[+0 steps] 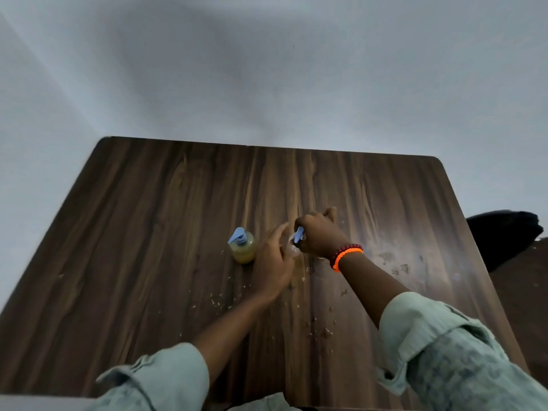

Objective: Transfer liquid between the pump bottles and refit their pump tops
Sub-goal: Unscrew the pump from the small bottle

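On the wooden tabletop (148, 232), a clear bottle (292, 250) stands between my hands. My right hand (318, 235) pinches its blue pump (299, 235); my left hand (271, 262) curls round the bottle.

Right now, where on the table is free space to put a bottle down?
Free: the wide table area left of the yellow pump bottle, and the far strip behind it. Crowded: the centre, where left hand and right hand work.
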